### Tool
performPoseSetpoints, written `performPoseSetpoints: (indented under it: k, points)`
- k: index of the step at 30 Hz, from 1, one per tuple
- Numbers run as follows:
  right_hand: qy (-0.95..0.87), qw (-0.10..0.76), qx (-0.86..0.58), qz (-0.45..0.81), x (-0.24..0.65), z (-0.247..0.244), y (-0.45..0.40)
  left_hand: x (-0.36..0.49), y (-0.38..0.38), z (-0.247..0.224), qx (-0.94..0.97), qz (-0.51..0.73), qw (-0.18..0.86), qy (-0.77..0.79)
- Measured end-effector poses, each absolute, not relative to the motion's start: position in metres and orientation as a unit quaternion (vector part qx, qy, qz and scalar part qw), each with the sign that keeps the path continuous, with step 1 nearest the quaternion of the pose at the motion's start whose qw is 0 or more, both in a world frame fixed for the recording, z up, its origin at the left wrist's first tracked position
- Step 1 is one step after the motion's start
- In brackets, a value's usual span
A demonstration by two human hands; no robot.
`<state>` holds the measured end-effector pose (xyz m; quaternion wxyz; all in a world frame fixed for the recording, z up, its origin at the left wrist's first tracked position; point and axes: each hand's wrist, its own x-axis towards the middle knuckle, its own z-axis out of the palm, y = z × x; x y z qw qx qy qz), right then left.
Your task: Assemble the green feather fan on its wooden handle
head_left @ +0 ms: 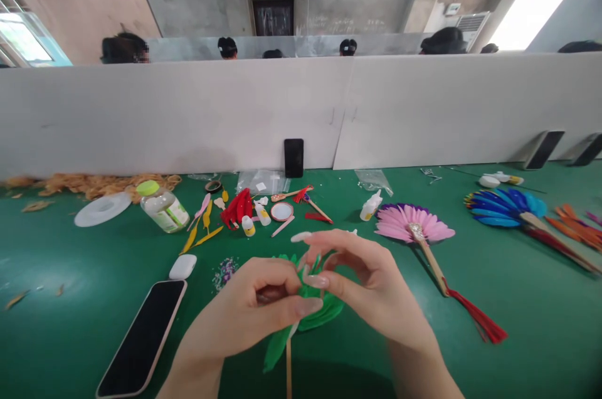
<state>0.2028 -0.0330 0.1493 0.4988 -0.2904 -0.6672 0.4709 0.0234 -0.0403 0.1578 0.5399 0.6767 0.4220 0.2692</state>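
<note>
Green feathers [324,317] lie spread around a thin wooden stick [288,367] at the lower middle. My left hand [263,302] is closed, its thumb and fingers pinching the pale base of a green feather above the stick. Close against it on the right, my right hand [362,280] has its thumb and index finger curved round the green feather parts near the top. The fingers partly hide the spot where the feathers meet the stick. A pink feather fan [416,226] with a wooden handle and red tassel lies to the right.
A phone [143,336], white case [183,266], jar [162,207] and plate [102,209] lie left. Glue bottles [371,205], red feathers [237,207] and a round mirror [282,212] are behind the hands. A blue fan [505,207] lies right. A white partition [188,113] stands behind.
</note>
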Motion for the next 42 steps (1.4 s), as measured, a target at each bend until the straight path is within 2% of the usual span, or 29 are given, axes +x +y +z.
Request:
performPoseSetpoints:
  k: [5, 10, 29, 37, 42]
  points:
    - [-0.652, 0.544, -0.267, 0.456, 0.199, 0.147, -0.032, 0.026, -0.035, 0.156, 0.661, 0.255, 0.581, 0.401]
    - [-0.654, 0.547, -0.227, 0.471, 0.194, 0.144, -0.033, 0.024, -0.035, 0.151, 0.663, 0.258, 0.587, 0.388]
    - [-0.599, 0.609, -0.273, 0.442, 0.182, 0.137, -0.039, 0.036, -0.041, 0.153, 0.633, 0.306, 0.607, 0.37]
    - [-0.633, 0.57, -0.275, 0.445, 0.191, 0.143, -0.042, 0.035, -0.045, 0.156, 0.61, 0.318, 0.637, 0.347]
    - [-0.626, 0.579, -0.279, 0.44, 0.192, 0.141, -0.042, 0.034, -0.046, 0.157, 0.632, 0.311, 0.6, 0.379]
